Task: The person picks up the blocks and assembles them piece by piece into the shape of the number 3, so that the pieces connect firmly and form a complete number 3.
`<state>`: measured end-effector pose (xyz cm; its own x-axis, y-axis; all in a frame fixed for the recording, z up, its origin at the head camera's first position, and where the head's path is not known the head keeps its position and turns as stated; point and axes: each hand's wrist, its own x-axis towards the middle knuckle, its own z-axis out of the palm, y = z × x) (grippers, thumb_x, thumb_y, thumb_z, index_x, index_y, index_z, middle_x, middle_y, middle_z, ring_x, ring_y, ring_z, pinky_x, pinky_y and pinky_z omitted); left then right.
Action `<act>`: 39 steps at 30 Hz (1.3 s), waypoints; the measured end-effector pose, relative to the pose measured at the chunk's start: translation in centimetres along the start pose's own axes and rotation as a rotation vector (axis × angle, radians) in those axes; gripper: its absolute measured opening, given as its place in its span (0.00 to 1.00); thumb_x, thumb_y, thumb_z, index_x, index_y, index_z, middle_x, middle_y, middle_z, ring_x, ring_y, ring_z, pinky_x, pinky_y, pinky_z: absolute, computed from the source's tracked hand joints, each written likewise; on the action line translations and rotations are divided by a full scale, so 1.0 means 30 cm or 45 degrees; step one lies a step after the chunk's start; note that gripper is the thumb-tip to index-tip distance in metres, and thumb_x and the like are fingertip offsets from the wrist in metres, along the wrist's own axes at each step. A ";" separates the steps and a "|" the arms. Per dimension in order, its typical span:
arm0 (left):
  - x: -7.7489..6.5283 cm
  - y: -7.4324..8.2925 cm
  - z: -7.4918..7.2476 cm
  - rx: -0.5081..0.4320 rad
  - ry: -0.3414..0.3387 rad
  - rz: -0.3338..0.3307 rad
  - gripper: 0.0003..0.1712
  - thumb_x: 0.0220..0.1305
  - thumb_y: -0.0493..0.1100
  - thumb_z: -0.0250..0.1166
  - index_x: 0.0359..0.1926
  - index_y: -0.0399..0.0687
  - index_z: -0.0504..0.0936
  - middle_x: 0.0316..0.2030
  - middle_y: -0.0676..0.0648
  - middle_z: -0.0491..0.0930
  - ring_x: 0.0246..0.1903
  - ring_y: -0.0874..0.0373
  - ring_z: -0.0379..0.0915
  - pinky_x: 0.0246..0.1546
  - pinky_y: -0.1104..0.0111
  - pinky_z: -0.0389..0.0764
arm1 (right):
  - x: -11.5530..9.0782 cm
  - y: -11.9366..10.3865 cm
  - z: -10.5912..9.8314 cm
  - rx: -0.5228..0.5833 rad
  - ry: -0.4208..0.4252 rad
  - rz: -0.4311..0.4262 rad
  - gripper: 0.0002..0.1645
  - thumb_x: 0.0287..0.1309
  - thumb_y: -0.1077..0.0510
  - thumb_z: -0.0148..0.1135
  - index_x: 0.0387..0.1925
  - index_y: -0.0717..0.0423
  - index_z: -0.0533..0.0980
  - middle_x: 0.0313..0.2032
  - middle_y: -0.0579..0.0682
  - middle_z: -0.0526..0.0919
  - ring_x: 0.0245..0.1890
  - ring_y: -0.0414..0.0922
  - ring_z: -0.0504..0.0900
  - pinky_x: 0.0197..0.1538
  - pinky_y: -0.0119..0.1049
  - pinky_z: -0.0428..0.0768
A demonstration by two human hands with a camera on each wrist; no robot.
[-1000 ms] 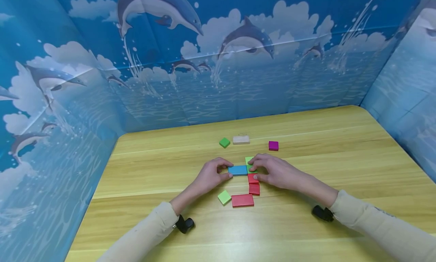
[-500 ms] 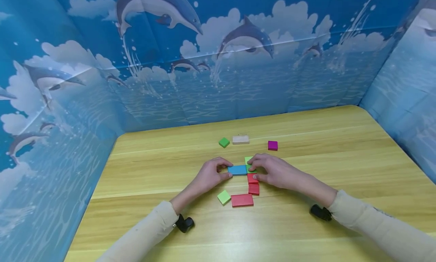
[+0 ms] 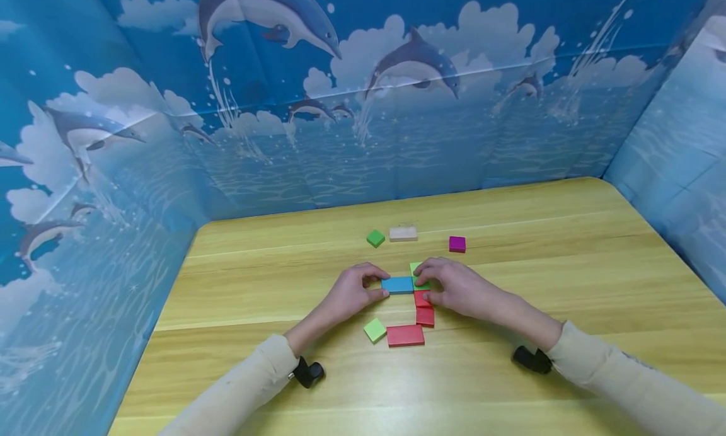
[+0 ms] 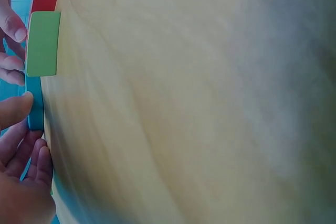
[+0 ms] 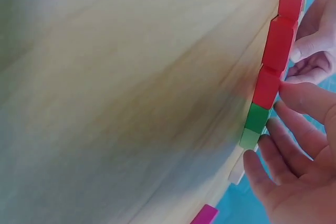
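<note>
My left hand (image 3: 353, 291) pinches the left end of a flat blue block (image 3: 398, 285), thumb on its near side and fingertips on the far side. That block's right end meets a green block (image 3: 421, 286). Beyond the green one sits a light green block (image 3: 414, 268), partly behind my right hand (image 3: 462, 288). The right fingertips touch the green blocks, and the thumb rests at the upper red block (image 3: 421, 299). Another red block (image 3: 425, 317) lies just below it, slightly offset. A longer red block (image 3: 405, 336) lies crosswise at the near end of this column.
A loose light green block (image 3: 375, 330) sits turned beside the long red one. Farther back on the wooden table (image 3: 272, 266) lie a green block (image 3: 375, 238), a pale block (image 3: 403, 234) and a purple block (image 3: 457, 244). A dolphin-print cloth (image 3: 351, 165) stands behind.
Both hands stay at the same blocks, and the arrangement looks the same. Only a slight shift of the head view shows.
</note>
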<state>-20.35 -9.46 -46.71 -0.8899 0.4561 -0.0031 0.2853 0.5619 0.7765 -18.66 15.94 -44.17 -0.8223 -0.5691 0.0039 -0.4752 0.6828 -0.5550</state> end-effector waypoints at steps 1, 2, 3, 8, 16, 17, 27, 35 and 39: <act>0.000 -0.001 0.000 0.002 -0.001 0.002 0.14 0.61 0.42 0.71 0.49 0.51 0.86 0.44 0.57 0.81 0.44 0.60 0.74 0.45 0.67 0.76 | -0.001 0.000 0.001 0.014 -0.001 0.006 0.15 0.56 0.60 0.71 0.47 0.53 0.83 0.56 0.50 0.78 0.59 0.54 0.73 0.59 0.51 0.74; 0.001 -0.002 0.000 0.004 -0.004 0.001 0.14 0.61 0.42 0.72 0.49 0.52 0.86 0.44 0.57 0.81 0.44 0.60 0.74 0.45 0.67 0.76 | -0.001 0.001 0.002 0.025 -0.002 0.009 0.16 0.56 0.61 0.71 0.48 0.54 0.83 0.56 0.50 0.77 0.59 0.54 0.73 0.59 0.51 0.74; 0.002 -0.003 -0.001 0.004 -0.007 0.001 0.14 0.61 0.42 0.72 0.49 0.51 0.86 0.44 0.57 0.81 0.44 0.60 0.74 0.45 0.67 0.76 | -0.002 0.002 0.002 0.037 -0.002 0.007 0.17 0.56 0.61 0.71 0.48 0.54 0.83 0.56 0.50 0.77 0.60 0.55 0.73 0.59 0.51 0.74; 0.007 -0.011 -0.002 0.004 -0.021 0.006 0.15 0.61 0.42 0.71 0.49 0.51 0.86 0.44 0.56 0.81 0.44 0.60 0.73 0.45 0.66 0.76 | -0.003 0.013 0.005 0.088 0.008 -0.006 0.18 0.57 0.62 0.70 0.51 0.55 0.82 0.58 0.50 0.77 0.61 0.55 0.71 0.61 0.52 0.72; 0.010 -0.016 -0.004 0.018 -0.034 0.029 0.14 0.61 0.43 0.71 0.49 0.53 0.86 0.43 0.58 0.80 0.42 0.59 0.72 0.42 0.66 0.75 | -0.005 0.022 -0.007 0.190 0.111 -0.005 0.16 0.60 0.63 0.67 0.50 0.51 0.83 0.59 0.47 0.77 0.63 0.53 0.70 0.61 0.52 0.72; 0.011 -0.016 -0.004 0.019 -0.035 0.032 0.14 0.61 0.43 0.71 0.49 0.53 0.86 0.43 0.57 0.80 0.41 0.59 0.72 0.42 0.66 0.75 | -0.007 0.025 -0.015 0.205 0.133 0.002 0.16 0.60 0.63 0.67 0.50 0.50 0.83 0.59 0.47 0.77 0.63 0.52 0.70 0.61 0.52 0.72; 0.008 -0.019 -0.003 0.013 -0.025 0.027 0.15 0.61 0.43 0.71 0.50 0.52 0.85 0.43 0.56 0.80 0.41 0.58 0.72 0.41 0.66 0.75 | -0.048 0.091 -0.074 0.257 0.219 0.058 0.19 0.63 0.64 0.64 0.55 0.51 0.81 0.60 0.45 0.76 0.63 0.52 0.71 0.60 0.54 0.72; 0.007 -0.023 0.001 -0.001 -0.028 0.016 0.15 0.61 0.43 0.71 0.50 0.53 0.85 0.43 0.58 0.80 0.41 0.59 0.71 0.42 0.66 0.75 | -0.053 0.168 -0.125 0.210 0.201 0.118 0.25 0.64 0.63 0.63 0.62 0.54 0.74 0.60 0.55 0.77 0.62 0.57 0.72 0.60 0.58 0.72; 0.010 -0.022 -0.002 -0.011 -0.030 0.014 0.15 0.61 0.43 0.71 0.50 0.54 0.85 0.44 0.59 0.79 0.43 0.60 0.72 0.43 0.66 0.75 | -0.039 0.210 -0.147 0.168 0.203 0.063 0.24 0.63 0.65 0.64 0.61 0.55 0.75 0.57 0.55 0.78 0.59 0.56 0.74 0.58 0.57 0.73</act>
<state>-20.81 -9.72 -47.19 -0.8780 0.4785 -0.0093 0.2920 0.5510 0.7817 -22.08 22.93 -43.99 -0.8877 -0.4496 0.0998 -0.3966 0.6363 -0.6617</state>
